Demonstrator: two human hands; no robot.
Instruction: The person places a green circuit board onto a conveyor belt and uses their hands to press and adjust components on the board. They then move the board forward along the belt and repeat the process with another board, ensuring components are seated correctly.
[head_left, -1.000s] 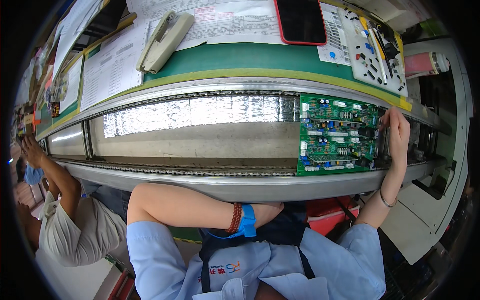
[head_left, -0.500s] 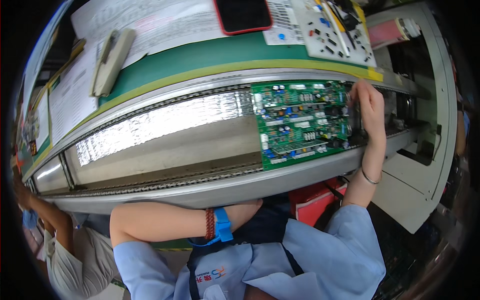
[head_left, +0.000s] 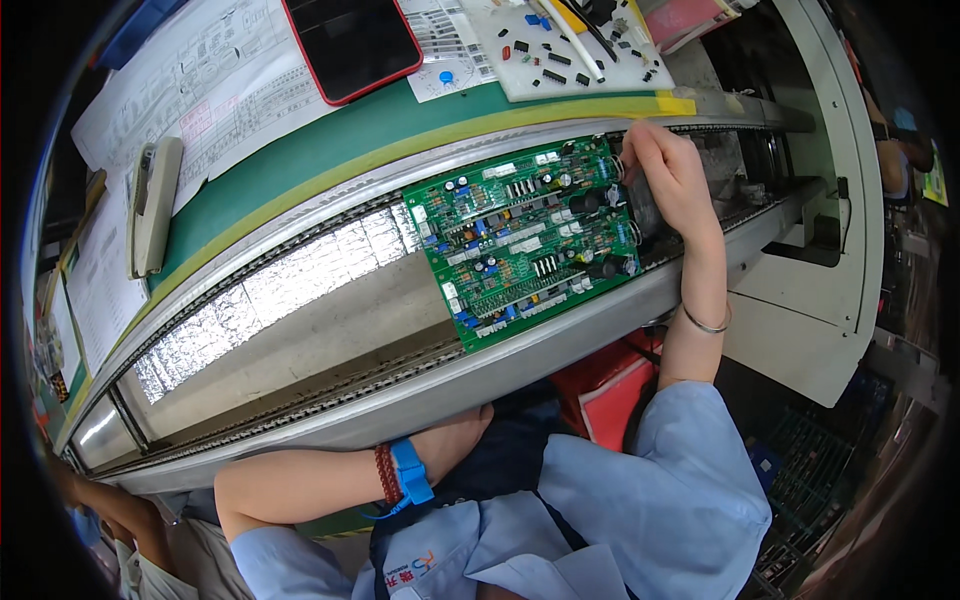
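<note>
A green circuit board (head_left: pixel 525 240) crowded with components lies across the two chain-edged rails of a metal conveyor. At the board's far right corner is my right hand (head_left: pixel 672 178), its fingers curled closed against the edge; the fingertips are partly hidden. My left hand (head_left: pixel 458 437) rests low in front of my body, beneath the near rail (head_left: pixel 560 345), with its fingers mostly out of sight. A blue wrist strap (head_left: pixel 410 470) is on that wrist.
Beyond the conveyor, a green bench (head_left: pixel 300 130) holds paper sheets (head_left: pixel 240 85), a red-edged phone (head_left: pixel 352 45), a beige handset-like object (head_left: pixel 155 205) and a white pad (head_left: pixel 520 75) with loose components. A pale cabinet (head_left: pixel 800 330) flanks the right end. Another person's arm (head_left: pixel 120 510) shows at lower left.
The whole view has shifted and tilted, so the board and bench things appear farther left. My right hand stays at the board's right end; my left stays low.
</note>
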